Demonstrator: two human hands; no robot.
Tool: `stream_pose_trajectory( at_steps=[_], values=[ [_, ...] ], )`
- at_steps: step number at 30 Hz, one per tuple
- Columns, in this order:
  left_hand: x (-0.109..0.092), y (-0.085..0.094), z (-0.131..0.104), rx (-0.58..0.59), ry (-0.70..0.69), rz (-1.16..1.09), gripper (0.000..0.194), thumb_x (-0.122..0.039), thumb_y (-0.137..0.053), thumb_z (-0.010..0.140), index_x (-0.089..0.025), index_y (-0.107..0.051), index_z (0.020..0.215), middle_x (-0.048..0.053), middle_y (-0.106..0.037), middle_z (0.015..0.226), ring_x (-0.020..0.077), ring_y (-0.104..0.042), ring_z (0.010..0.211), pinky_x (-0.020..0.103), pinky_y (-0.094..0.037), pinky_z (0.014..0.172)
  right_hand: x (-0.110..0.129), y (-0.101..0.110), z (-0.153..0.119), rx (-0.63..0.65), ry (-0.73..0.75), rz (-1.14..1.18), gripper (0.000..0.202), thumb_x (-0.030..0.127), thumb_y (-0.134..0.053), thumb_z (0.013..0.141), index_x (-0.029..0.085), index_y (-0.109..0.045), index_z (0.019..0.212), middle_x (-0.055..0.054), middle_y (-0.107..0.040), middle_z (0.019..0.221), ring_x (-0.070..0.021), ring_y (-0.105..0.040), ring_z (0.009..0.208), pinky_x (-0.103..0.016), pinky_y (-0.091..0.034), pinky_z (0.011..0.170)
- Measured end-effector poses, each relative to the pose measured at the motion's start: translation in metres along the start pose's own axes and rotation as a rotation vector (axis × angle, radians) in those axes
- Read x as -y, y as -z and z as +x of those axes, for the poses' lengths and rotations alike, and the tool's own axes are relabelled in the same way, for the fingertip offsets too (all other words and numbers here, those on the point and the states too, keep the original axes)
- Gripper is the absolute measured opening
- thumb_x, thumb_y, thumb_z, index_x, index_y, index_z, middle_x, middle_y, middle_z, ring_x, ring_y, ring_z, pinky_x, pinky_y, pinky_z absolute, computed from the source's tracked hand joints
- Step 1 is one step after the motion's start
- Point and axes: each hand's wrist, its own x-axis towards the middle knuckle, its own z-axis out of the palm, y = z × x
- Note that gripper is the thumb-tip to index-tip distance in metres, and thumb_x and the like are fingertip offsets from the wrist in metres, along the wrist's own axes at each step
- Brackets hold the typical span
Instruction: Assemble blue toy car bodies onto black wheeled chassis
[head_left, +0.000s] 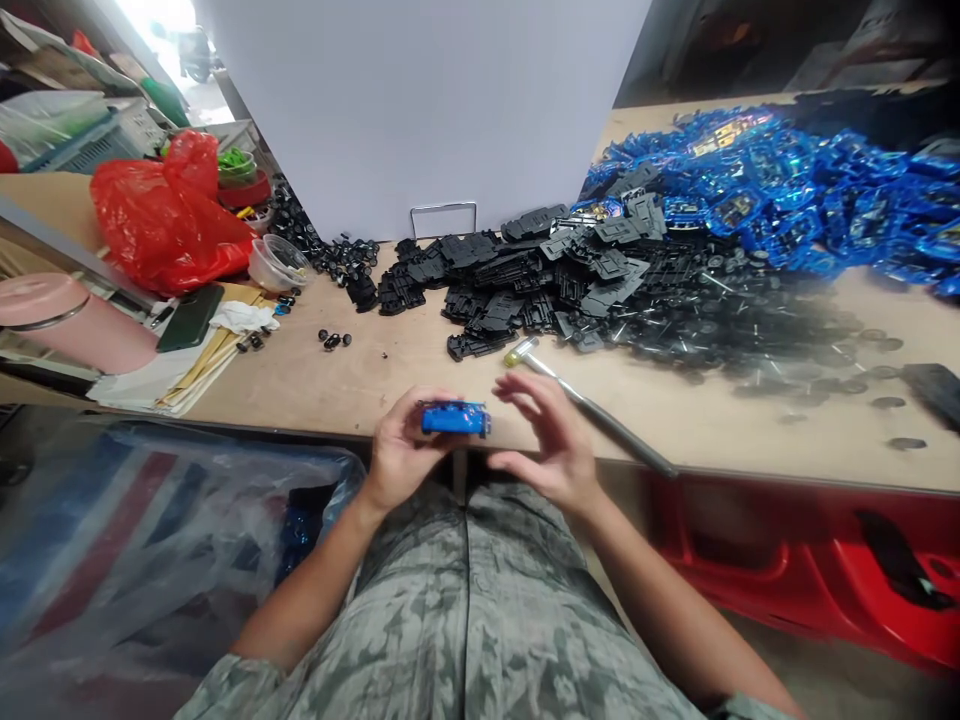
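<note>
Our left hand (401, 450) grips the small blue plastic toy car (455, 419) at the wooden bench (420, 375) edge; our right hand (544, 440) hovers open just beside it. Held only at 1 end, the car could slip and drop into our lap.

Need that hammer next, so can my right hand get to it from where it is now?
Probably yes. The right hand is open and holds nothing, and the hammer lies on the table just beyond its fingers, with nothing between them.

One blue toy car (455, 418), one hammer (585, 403) — two hands, one red bag (169, 215).
</note>
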Motion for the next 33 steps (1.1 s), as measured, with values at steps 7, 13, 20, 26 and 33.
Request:
stream_pose_trajectory(
  at_steps=[7, 13, 20, 26, 33],
  values=[
    [0.003, 0.013, 0.007, 0.158, -0.125, 0.342, 0.039, -0.022, -0.085, 0.077, -0.024, -0.075, 0.115, 0.009, -0.076, 0.113, 0.0259, -0.069, 0.111, 0.036, -0.051, 0.103, 0.024, 0.013, 0.035, 0.222, 0.179, -0.229, 0.022, 0.031, -0.073, 0.092, 0.019, -0.068, 0.110, -0.009, -0.070, 0.094, -0.0226, -0.065, 0.086, -0.038, -0.055, 0.076],
    [0.012, 0.014, 0.011, 0.289, -0.101, 0.315, 0.036, -0.024, -0.075, 0.087, -0.022, -0.068, 0.122, 0.011, -0.072, 0.119, 0.0248, -0.068, 0.112, 0.033, -0.051, 0.101, 0.023, 0.018, 0.037, 0.293, 0.164, -0.304, 0.015, 0.031, -0.067, 0.096, 0.019, -0.065, 0.105, -0.007, -0.066, 0.091, -0.0201, -0.061, 0.084, -0.034, -0.052, 0.075],
    [0.017, 0.011, 0.011, 0.218, -0.121, 0.371, 0.036, -0.017, -0.075, 0.081, -0.021, -0.070, 0.117, 0.010, -0.076, 0.114, 0.0245, -0.072, 0.104, 0.033, -0.054, 0.098, 0.021, 0.010, 0.031, 0.222, 0.215, -0.323, 0.012, 0.024, -0.061, 0.097, 0.017, -0.064, 0.106, -0.010, -0.066, 0.092, -0.0222, -0.058, 0.081, -0.038, -0.050, 0.074],
    [0.016, 0.012, 0.014, 0.209, -0.220, 0.400, 0.037, -0.015, -0.074, 0.081, -0.022, -0.072, 0.117, 0.010, -0.078, 0.111, 0.0249, -0.074, 0.103, 0.034, -0.057, 0.095, 0.019, 0.012, 0.034, 0.240, 0.210, -0.277, 0.016, 0.027, -0.066, 0.096, 0.019, -0.062, 0.109, -0.007, -0.065, 0.090, -0.0211, -0.058, 0.082, -0.036, -0.050, 0.072],
    [0.005, 0.015, 0.023, 0.350, -0.389, 0.529, 0.037, -0.017, -0.070, 0.087, -0.021, -0.069, 0.124, 0.012, -0.076, 0.114, 0.0252, -0.074, 0.105, 0.034, -0.059, 0.094, 0.033, 0.023, 0.045, 0.360, 0.188, -0.337, 0.016, 0.029, -0.066, 0.097, 0.016, -0.062, 0.106, -0.008, -0.064, 0.092, -0.0199, -0.058, 0.084, -0.032, -0.050, 0.073]
  ],
)
